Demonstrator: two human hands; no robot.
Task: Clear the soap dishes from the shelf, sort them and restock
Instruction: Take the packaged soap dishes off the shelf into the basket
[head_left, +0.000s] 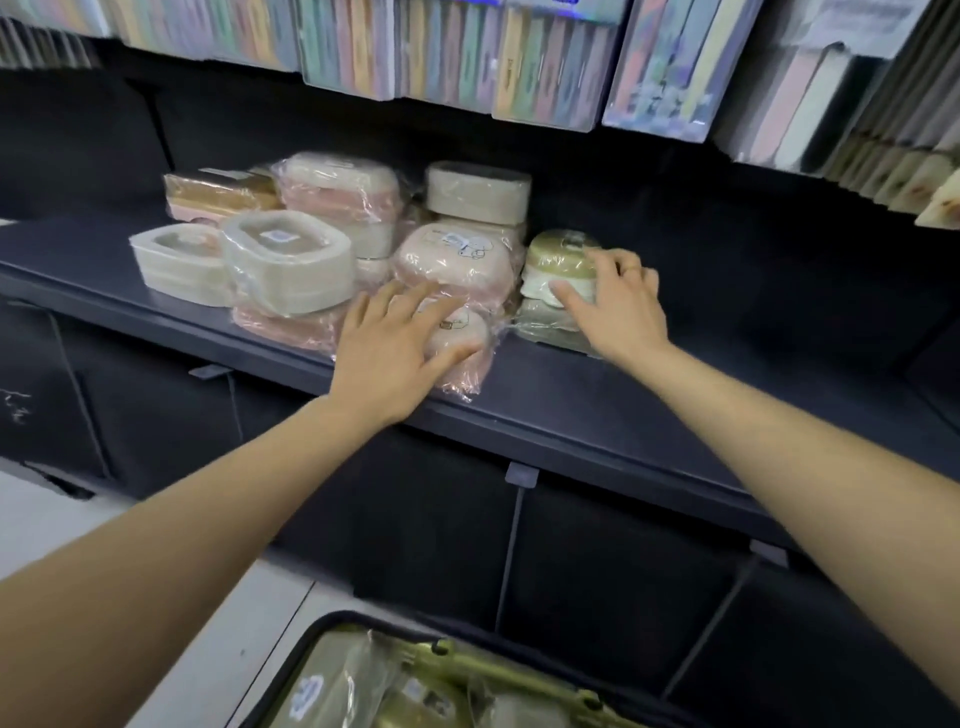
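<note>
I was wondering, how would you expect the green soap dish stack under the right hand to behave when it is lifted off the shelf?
The green soap dish stack looks wrapped in loose clear film, so it may feel slippery. It stands tall and narrow, so it could tip if pushed. The right hand spans it with thumb and fingers, which suggests it is probably light.

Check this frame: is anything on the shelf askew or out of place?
Yes. The white dish stack tilts, propped on a pink dish. Pink dishes by the left hand are heaped unevenly.
</note>
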